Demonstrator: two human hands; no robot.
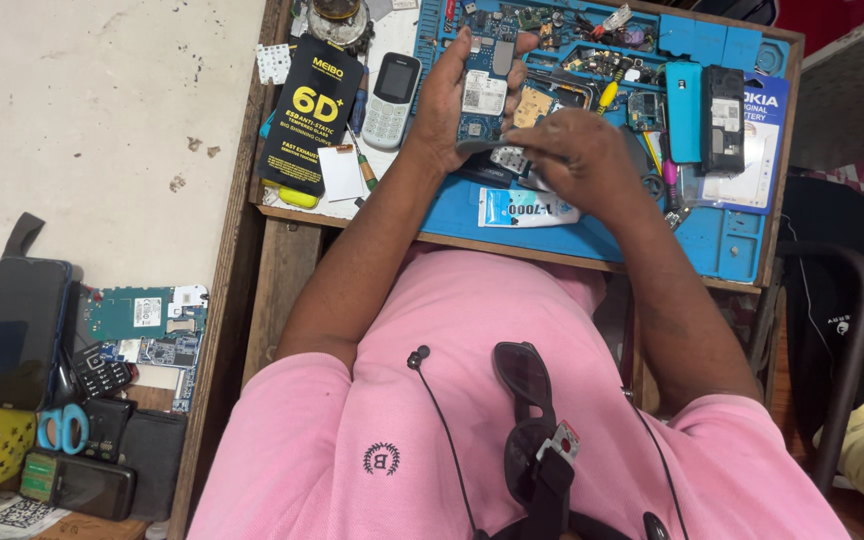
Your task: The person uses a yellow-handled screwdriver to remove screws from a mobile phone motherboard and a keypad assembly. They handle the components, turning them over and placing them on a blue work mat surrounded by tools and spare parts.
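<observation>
My left hand [444,105] grips an opened phone body [484,88] with its blue circuit board showing, held upright over the blue work mat [722,245]. My right hand [577,150] is closed around a small metal part [508,157] at the lower edge of that phone. Both hands meet above the middle of the mat. What the right fingers pinch beneath the part is hidden.
On the mat lie a blue phone shell [683,111], a black phone [723,118], loose boards and screwdrivers. A grey keypad phone [391,87] and a black screen-protector box [310,117] lie left. Phones, scissors [62,428] and boards crowd a lower shelf.
</observation>
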